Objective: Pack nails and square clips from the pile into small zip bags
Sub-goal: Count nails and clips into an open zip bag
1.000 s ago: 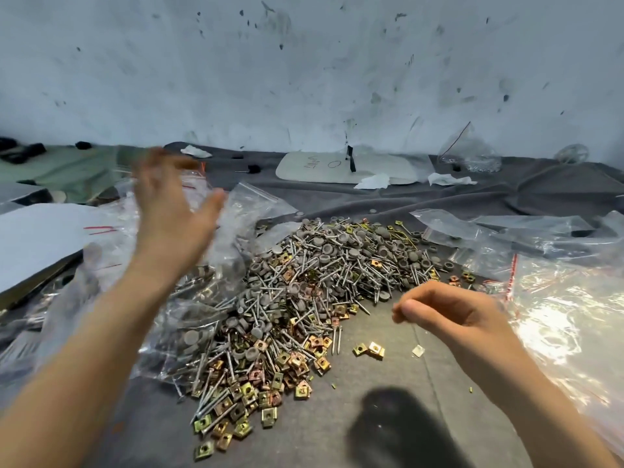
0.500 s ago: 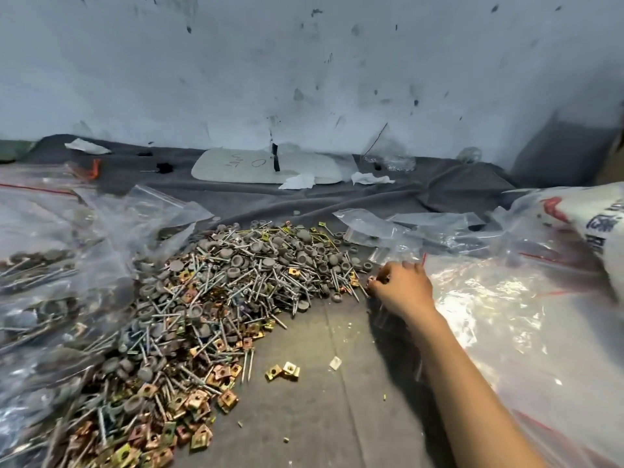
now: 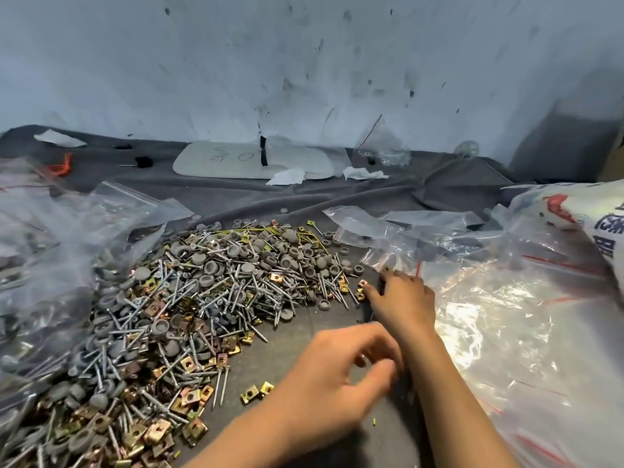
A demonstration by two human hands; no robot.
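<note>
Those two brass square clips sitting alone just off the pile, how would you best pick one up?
Take the right-hand clip by two opposite edges, pinching from straight above. It seems to lie flat on the grey cloth, apart from the pile, with bare cloth around it, so fingers fit there without snagging nails.

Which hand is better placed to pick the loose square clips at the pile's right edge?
Right. The right hand sits at the loose square clips at the right edge of the pile, thumb beside them. The left hand hovers nearer the camera, blurred, over grey cloth, apart from those clips.
</note>
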